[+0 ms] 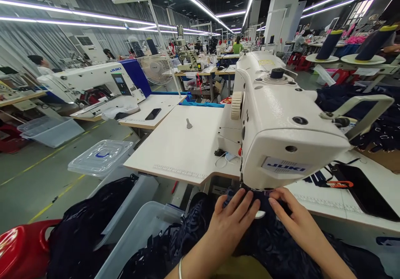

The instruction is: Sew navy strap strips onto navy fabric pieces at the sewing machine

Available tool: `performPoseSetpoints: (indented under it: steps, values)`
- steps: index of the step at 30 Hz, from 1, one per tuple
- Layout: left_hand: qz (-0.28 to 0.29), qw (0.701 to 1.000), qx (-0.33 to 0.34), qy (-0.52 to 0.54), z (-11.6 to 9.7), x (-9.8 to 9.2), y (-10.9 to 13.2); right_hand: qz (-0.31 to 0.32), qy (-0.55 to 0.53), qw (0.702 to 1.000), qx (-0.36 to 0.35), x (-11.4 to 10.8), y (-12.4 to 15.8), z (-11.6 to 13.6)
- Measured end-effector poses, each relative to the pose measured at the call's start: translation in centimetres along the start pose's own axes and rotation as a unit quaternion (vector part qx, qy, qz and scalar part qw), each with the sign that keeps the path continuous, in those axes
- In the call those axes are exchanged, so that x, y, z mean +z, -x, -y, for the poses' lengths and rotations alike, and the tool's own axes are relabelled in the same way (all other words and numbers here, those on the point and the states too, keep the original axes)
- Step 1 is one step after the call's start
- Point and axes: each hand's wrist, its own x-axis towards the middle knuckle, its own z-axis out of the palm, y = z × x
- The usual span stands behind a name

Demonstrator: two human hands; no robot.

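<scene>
Dark navy fabric (265, 241) with ruffled, strappy parts lies bunched across my lap and runs up under the head of a white JUKI sewing machine (290, 145). My left hand (233, 216) is palm down on the cloth just left of the needle area, its fingers curved over the fabric and its thumb hidden. To the right of the needle, my right hand (290, 214) pinches the fabric's edge between thumb and fingers. A small pale curved part (260, 214) shows between the hands. The needle and stitching point are mostly covered by the machine head and fingers.
On the left table (175, 145) lies a small grey metal piece (188, 124). Orange-handled snips (339, 184) and a black tablet-like slab (368, 191) rest at right. Plastic bins (140, 224), more navy garments (90, 212) and a red container (23, 245) stand at lower left.
</scene>
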Motion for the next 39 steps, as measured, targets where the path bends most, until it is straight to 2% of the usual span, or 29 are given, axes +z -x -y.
performPoseSetpoints:
  steps: [5, 9, 15, 20, 31, 39]
  values:
    - [0.007, 0.999, 0.053, -0.010, 0.4, 0.6, 0.3, -0.008, 0.008, 0.999, -0.049, 0.3, -1.0, 0.0]
    - [0.001, 0.999, 0.033, -0.032, 0.3, 0.7, 0.2, -0.003, 0.005, 0.996, -0.088, 0.3, -1.6, 0.1]
    - [-0.034, 0.999, 0.002, -0.010, 0.2, 0.7, 0.0, 0.040, 0.009, 0.997, -0.069, 0.2, -1.7, 0.6]
    - [-0.016, 1.000, 0.016, 0.013, 0.3, 0.7, 0.0, 0.051, 0.014, 0.995, -0.079, 0.3, -2.0, 0.4]
    - [-0.008, 1.000, -0.009, -0.008, -0.2, -0.2, -0.4, 0.034, 0.043, 0.997, -0.057, 0.4, -2.4, 0.2]
    - [-0.007, 1.000, -0.024, -0.013, -0.5, 0.4, 0.0, 0.017, 0.075, 0.995, -0.057, 0.9, -2.6, -0.7]
